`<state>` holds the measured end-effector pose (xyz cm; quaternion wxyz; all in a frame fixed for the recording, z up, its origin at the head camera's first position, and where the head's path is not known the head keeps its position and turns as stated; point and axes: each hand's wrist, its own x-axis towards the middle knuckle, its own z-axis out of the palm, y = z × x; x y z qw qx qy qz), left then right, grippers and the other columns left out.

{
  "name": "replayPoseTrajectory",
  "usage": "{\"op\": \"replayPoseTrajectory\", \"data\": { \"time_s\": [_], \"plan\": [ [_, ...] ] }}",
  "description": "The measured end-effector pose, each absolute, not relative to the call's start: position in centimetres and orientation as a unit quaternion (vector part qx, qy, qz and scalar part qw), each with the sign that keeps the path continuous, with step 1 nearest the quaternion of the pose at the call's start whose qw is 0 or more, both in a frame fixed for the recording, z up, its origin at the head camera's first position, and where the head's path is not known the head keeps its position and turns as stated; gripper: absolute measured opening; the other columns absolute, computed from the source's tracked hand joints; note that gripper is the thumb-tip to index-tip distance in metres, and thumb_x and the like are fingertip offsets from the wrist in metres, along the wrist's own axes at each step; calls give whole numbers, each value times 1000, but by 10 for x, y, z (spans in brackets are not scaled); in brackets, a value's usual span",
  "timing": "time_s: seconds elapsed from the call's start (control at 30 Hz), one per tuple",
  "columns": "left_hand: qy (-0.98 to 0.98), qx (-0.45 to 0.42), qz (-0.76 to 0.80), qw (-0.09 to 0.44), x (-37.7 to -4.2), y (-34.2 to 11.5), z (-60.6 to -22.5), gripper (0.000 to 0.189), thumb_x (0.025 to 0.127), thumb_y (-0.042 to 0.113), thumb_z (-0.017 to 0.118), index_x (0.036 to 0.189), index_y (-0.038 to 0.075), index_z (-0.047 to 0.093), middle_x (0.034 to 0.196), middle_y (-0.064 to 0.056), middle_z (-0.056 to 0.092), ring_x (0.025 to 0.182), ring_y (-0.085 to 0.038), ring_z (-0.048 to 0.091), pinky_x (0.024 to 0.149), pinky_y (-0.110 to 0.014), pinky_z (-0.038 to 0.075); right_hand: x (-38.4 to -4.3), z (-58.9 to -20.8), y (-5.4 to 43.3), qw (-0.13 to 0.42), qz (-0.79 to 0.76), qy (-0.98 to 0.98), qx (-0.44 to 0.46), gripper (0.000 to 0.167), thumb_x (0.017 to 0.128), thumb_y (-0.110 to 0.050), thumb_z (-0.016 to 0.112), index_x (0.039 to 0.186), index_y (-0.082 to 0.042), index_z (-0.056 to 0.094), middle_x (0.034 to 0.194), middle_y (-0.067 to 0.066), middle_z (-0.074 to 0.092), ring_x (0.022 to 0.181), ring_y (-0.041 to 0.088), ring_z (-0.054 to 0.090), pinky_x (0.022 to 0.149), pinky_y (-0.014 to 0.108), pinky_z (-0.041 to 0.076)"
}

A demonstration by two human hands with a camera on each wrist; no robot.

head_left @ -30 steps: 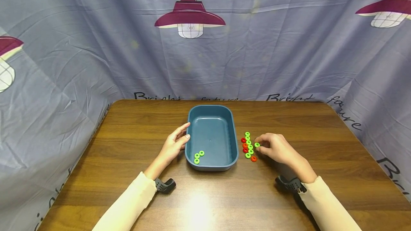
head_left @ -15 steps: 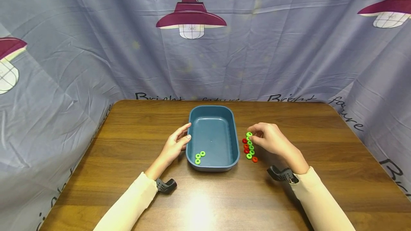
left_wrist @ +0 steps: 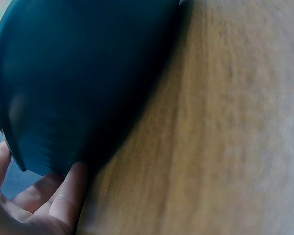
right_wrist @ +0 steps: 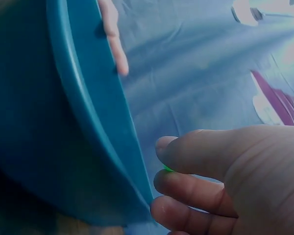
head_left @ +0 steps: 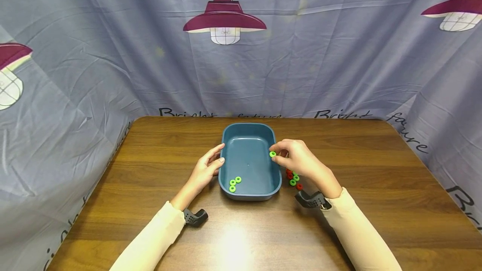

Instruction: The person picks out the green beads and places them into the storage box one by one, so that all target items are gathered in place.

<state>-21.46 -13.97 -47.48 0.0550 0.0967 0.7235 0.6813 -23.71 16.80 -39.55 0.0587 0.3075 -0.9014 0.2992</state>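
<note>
The head view is bright and mostly sharp, with white glare on the near surface (head_left: pixel 241 231). Both wrist views are dimmer and softer: the tray (left_wrist: pixel 73 73) sinks into shadow, the curtain (right_wrist: pixel 186 73) looks hazy.

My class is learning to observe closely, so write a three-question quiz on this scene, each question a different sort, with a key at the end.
1. Short answer: What is the right hand pinching, and what colour is it?
2. Counting: How many green rings lie on the floor of the blue tub?
3. True or false: The red rings lie inside the tub.

Key:
1. A ring; it is green.
2. Three.
3. False; the red rings lie on the table, to the right of the tub in the head view.
</note>
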Motion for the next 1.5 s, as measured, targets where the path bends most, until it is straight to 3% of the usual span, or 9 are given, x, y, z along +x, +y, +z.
{"op": "replayPoseTrajectory", "data": {
  "time_s": [0.27,0.6,1.13,1.5],
  "plan": [
    [727,96,677,54,-216,-139,-475,52,105,10,52,156,7,40,155,-27,45,134,-44,53,92,-37,61,-233,-398,139,26,291,-894,340,19,87,-8,78,106,-4,78,97,6,77,77,8,61,64,20,52],
    [728,94,677,56,-215,-140,-472,52,105,12,52,156,8,40,155,-27,44,135,-46,52,96,-45,60,-230,-407,111,20,258,-880,399,18,85,-8,79,102,-2,77,87,4,75,75,14,66,66,20,52],
    [718,100,686,63,-215,-139,-473,53,105,11,51,157,8,38,154,-29,44,134,-45,53,91,-36,61,-230,-418,82,-62,227,-894,381,16,85,-7,76,101,-6,78,87,1,76,78,9,64,69,21,53],
    [716,107,687,65,-214,-140,-474,53,106,12,50,157,7,37,154,-29,44,133,-46,53,92,-39,61,-229,-428,79,-57,209,-903,371,11,84,-8,78,96,-8,77,79,-2,71,74,8,61,69,21,51]
  ]
}}
